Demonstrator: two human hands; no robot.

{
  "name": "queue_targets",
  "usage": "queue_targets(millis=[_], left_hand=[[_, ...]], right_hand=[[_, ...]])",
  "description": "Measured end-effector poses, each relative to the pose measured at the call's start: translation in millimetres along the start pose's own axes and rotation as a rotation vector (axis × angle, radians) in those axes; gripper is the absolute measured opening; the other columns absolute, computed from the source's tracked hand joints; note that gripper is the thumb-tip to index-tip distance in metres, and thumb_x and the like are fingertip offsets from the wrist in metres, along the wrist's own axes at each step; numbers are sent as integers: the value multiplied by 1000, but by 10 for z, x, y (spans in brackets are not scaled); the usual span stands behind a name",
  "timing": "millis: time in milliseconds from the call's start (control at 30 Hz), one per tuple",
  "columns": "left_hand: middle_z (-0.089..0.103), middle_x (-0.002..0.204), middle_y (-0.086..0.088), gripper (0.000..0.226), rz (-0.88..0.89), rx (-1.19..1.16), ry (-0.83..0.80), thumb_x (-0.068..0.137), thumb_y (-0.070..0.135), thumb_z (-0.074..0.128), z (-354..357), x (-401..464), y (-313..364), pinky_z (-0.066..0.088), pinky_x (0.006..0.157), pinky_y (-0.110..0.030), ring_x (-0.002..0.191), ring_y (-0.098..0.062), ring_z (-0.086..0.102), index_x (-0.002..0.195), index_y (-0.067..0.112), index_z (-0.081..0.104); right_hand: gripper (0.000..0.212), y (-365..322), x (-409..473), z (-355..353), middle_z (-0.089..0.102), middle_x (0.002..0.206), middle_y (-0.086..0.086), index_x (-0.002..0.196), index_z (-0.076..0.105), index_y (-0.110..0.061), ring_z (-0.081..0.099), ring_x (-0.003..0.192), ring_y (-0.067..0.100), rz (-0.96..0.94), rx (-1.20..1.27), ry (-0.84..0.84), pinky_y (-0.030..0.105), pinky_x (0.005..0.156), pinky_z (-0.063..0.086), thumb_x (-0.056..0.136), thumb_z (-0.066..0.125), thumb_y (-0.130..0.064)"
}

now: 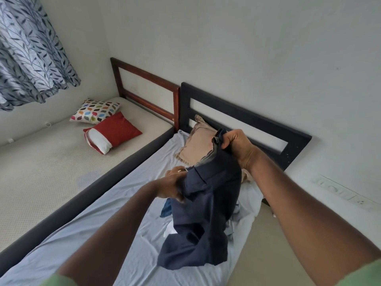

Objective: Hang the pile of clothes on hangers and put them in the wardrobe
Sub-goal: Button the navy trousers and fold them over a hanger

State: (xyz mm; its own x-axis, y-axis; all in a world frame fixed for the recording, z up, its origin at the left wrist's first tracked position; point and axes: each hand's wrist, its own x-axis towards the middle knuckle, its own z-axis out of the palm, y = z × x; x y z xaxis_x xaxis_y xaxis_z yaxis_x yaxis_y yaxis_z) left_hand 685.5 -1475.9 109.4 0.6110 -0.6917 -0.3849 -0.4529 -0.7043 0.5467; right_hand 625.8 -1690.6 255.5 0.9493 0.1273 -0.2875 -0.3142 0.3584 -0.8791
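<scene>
Now your right hand [237,143] and left hand [172,185] both grip the navy garment [206,203], possibly trousers, above the bed [103,234].

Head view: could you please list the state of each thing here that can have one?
Dark navy fabric garment: lifted off the bed, hanging crumpled, held by both hands.
Left hand: grips the garment's side.
Right hand: grips its top edge.
Remaining pile of clothes: lying on the pale sheet, mostly hidden.
Red cushion: cover open, white insert showing.
Patterned curtain: hanging gathered.
</scene>
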Motion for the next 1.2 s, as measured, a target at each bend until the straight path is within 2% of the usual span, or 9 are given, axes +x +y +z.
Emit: queue_targets(millis=[67, 167, 267, 367, 533, 700, 833, 1033, 1200], left_hand=[[14, 161, 5, 89, -63, 119, -75, 72, 45, 84, -60, 27, -30, 23, 119, -56, 145, -29, 15, 149, 34, 41], [31, 158, 2, 99, -270, 177, -173, 61, 68, 83, -114, -122, -319, 27, 119, -53, 144, -26, 27, 144, 28, 50], [46, 152, 1, 93, -441, -214, -288, 70, 87, 57, -59, -363, -634, 24, 119, -54, 142, -25, 38, 137, 24, 59], [60, 139, 4, 92, -539, -505, -308, 77, 92, 37, 63, -440, -750, 24, 112, -65, 134, -22, 53, 126, 21, 69], [78, 91, -7, 20, -342, -481, -240, 83, 25, 81, 301, -446, -477, 55, 94, -46, 97, -25, 74, 86, 10, 68], [62, 69, -10, 22, -300, -426, 260, 76, -3, 79, 9, -454, -577, 55, 66, -36, 70, -25, 62, 68, -1, 58], [52, 60, -6, 31, -216, -682, 490, 81, -22, 63, -569, -530, -473, 52, 52, -25, 63, -21, 58, 67, -3, 43], [56, 64, -10, 21, -8, -1053, 150, 65, -5, 66, -1434, -728, -80, 51, 50, -28, 58, -19, 60, 61, 8, 51], [63, 68, -6, 32, -136, -863, 135, 81, -15, 63, -1778, -419, 8, 53, 60, -29, 67, -19, 64, 62, 12, 60]], right_hand=[[17, -42, 17, -63, 61, 55, 13, 56, 64, 0, 60, 46, 24, -27, -5, -6, 21, 50, 52, 49, 50, -8], [47, -129, -42, -295, 61, 58, 14, 66, 59, 3, 58, 50, 27, -48, -6, -29, 25, 54, 51, 25, 70, -17], [16, -197, -200, -500, 57, 57, 9, 55, 57, -7, 55, 51, 23, -131, 48, 23, 25, 57, 50, 41, 54, -13], [25, -120, -265, -640, 60, 59, 6, 53, 64, -11, 59, 54, 21, -166, 106, 196, 26, 60, 51, 56, 39, -8], [24, 92, -229, -898, 66, 69, 8, 63, 71, -10, 63, 65, 25, -185, 117, 358, 30, 69, 53, 55, 49, -8], [23, 39, -290, -1326, 74, 85, 11, 83, 75, -8, 70, 81, 26, -169, -47, 351, 35, 79, 56, 81, 53, 1], [15, -80, -415, -1558, 76, 95, 8, 99, 71, -8, 72, 89, 21, -154, -133, 293, 31, 79, 57, 97, 58, -16], [25, -110, -449, -1765, 77, 100, 10, 101, 77, -12, 74, 92, 22, -67, -9, 304, 32, 74, 61, 93, 62, -30], [29, -168, -185, -1902, 75, 106, 19, 106, 73, -4, 74, 91, 26, 36, -110, 336, 35, 78, 60, 102, 57, -28]])
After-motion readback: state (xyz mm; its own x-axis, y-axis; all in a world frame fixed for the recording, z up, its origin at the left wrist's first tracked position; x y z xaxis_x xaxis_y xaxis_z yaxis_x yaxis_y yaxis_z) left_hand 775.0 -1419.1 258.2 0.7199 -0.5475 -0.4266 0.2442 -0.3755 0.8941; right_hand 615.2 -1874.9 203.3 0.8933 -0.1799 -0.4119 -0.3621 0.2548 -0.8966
